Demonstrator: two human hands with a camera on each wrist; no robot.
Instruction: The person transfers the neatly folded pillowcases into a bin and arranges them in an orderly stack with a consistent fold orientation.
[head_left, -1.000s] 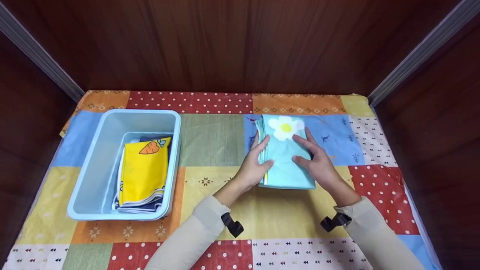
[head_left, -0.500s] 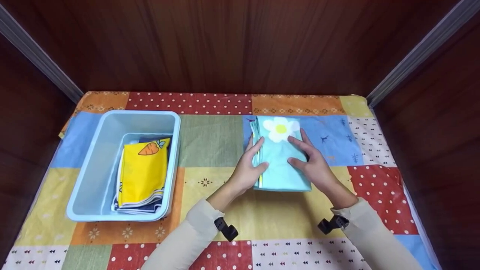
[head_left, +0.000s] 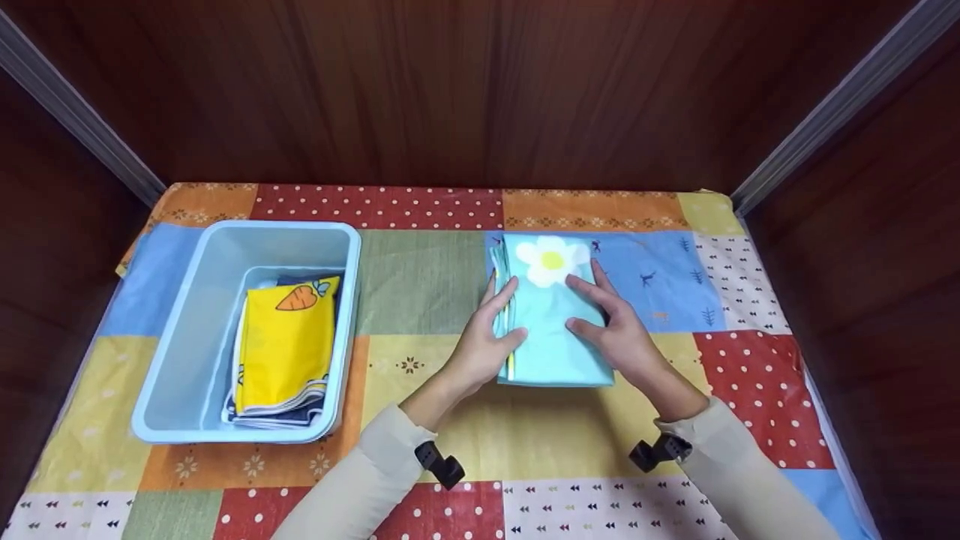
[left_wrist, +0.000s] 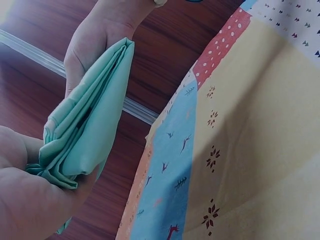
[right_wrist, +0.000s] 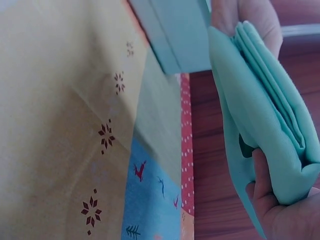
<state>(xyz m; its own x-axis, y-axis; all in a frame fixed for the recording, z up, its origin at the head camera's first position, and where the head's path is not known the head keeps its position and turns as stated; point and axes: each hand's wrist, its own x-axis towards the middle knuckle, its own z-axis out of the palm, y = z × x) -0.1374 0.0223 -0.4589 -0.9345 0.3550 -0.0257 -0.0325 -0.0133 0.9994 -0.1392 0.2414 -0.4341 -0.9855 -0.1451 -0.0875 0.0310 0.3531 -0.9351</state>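
A folded turquoise cloth (head_left: 555, 334) with a white daisy print is held between both hands, above the tabletop in the wrist views. On its left edge, the left hand (head_left: 480, 345) grips the layered folds, thumb on top and some fingers behind. The right hand (head_left: 624, 334) holds the opposite edge in the same way, its thumb and index finger on the front face. Seen from the left wrist, the cloth (left_wrist: 95, 120) shows several stacked layers at its end. From the right wrist, fingers (right_wrist: 262, 180) of the right hand reach into the cloth's lower fold.
To the left stands a light blue plastic tub (head_left: 225, 251). In its right half lie a folded yellow cloth (head_left: 285, 352) with a carrot print and dark navy fabric (head_left: 304, 415) beneath. A patchwork tablecloth (head_left: 420, 285) covers the table; dark wood panels (head_left: 480, 90) enclose its back and sides.
Both hands have moved a little to the left and slightly nearer with the turquoise cloth, keeping their grip. The tub and the cloths in it stay put.
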